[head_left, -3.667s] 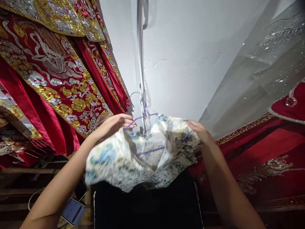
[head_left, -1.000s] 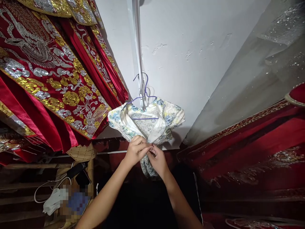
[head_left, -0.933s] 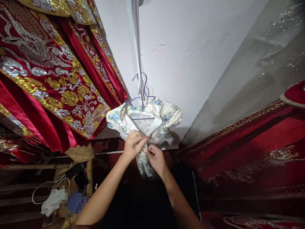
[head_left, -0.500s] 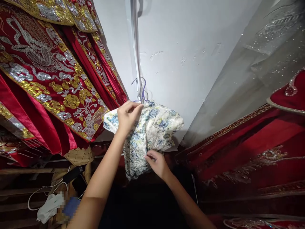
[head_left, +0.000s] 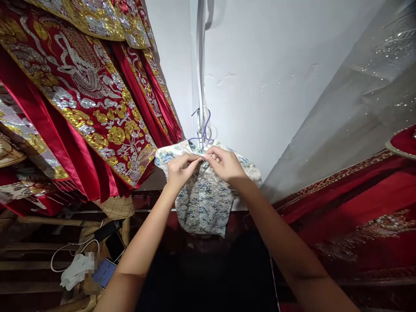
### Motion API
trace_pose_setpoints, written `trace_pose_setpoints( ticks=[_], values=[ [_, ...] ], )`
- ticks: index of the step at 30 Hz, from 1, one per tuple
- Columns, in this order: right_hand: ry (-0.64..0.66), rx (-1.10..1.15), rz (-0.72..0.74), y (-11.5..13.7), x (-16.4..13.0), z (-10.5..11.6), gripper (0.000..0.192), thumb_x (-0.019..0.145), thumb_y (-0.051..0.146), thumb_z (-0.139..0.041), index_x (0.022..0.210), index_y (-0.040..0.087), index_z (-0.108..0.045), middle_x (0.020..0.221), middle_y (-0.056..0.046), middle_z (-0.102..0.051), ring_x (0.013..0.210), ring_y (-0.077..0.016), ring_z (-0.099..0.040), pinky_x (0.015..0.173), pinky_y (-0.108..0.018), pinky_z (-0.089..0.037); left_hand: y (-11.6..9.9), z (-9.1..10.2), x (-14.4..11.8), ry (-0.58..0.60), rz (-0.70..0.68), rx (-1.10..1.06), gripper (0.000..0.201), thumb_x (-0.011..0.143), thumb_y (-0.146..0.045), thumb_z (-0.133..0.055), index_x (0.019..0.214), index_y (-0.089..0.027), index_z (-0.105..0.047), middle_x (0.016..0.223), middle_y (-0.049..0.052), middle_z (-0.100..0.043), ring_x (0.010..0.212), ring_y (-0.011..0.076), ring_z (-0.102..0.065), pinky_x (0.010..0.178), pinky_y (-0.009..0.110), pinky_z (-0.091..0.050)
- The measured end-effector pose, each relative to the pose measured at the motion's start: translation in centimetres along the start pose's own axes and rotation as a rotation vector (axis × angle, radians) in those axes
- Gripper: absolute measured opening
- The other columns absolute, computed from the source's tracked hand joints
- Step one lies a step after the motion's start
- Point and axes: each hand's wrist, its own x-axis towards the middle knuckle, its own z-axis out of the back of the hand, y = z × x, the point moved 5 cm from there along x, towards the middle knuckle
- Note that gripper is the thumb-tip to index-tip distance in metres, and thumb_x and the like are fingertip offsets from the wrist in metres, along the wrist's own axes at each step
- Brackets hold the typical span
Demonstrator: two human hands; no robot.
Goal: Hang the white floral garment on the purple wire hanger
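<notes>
Nearest the camera, two bare forearms are reaching up and away from the body, over dark clothing that is filling the bottom of the view. The left hand [head_left: 181, 170] is pinching the collar of a small floral garment [head_left: 204, 199] between thumb and fingertips, and the right hand [head_left: 226, 164] is doing the same just beside it, so that the two sets of fingertips are almost touching at the neckline; both hands are closing on the cloth there, though what exactly they are working, a button or a loop, is too small to tell. The garment is already hanging on a purple wire hanger [head_left: 204, 128], its shoulders spreading to either side and its body falling straight down below the hands, so the hanging looks done and only the fastening or straightening at the collar seems left. Low on the left, a phone [head_left: 115, 245] and a white cable [head_left: 65, 255] are lying on a wooden shelf [head_left: 29, 264]. Further off, the hanger's hook is catching on a pale vertical rail [head_left: 199, 73] against the white wall [head_left: 276, 65]. Red robes with gold and silver embroidery [head_left: 81, 99] are hanging to the left, and a red embroidered cloth [head_left: 357, 203] is spreading to the right under a sheer sequined fabric [head_left: 373, 91].
</notes>
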Motion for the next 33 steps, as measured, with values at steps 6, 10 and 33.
trace_pose_setpoints(
  ticks=[6, 10, 33],
  values=[
    [-0.002, 0.073, 0.027, 0.2, 0.7, 0.1, 0.016, 0.091, 0.033, -0.055, 0.086, 0.018, -0.060, 0.066, 0.001, -0.058, 0.057, -0.0129, -0.049, 0.055, -0.024, -0.035, 1.3, -1.4, -1.2, 0.054, 0.011, 0.050, 0.012, 0.089, -0.027, -0.066, 0.083, -0.018, -0.071, 0.075, 0.004, -0.071, 0.067, 0.0138, -0.065, 0.063, 0.028, -0.052],
    [0.034, 0.092, 0.051, 0.4, 1.1, 0.0, 0.014, 0.091, 0.032, -0.055, 0.086, 0.019, -0.060, 0.064, 0.003, -0.053, 0.056, -0.0123, -0.047, 0.054, -0.024, -0.033, 1.2, -1.5, -1.5, -0.069, 0.030, 0.009, 0.011, 0.088, -0.028, -0.067, 0.085, -0.019, -0.071, 0.082, 0.006, -0.074, 0.075, 0.0170, -0.070, 0.069, 0.032, -0.056],
    [0.060, -0.157, 0.151, 1.0, 0.9, 0.9, 0.025, 0.093, 0.037, -0.053, 0.074, 0.021, -0.053, 0.057, 0.005, -0.043, 0.055, -0.0124, -0.038, 0.056, -0.026, -0.026, 0.8, -2.9, -2.6, 0.152, 0.011, 0.237, 0.013, 0.093, -0.024, -0.054, 0.087, -0.019, -0.064, 0.074, 0.003, -0.064, 0.065, 0.0138, -0.059, 0.060, 0.025, -0.042]
  ],
)
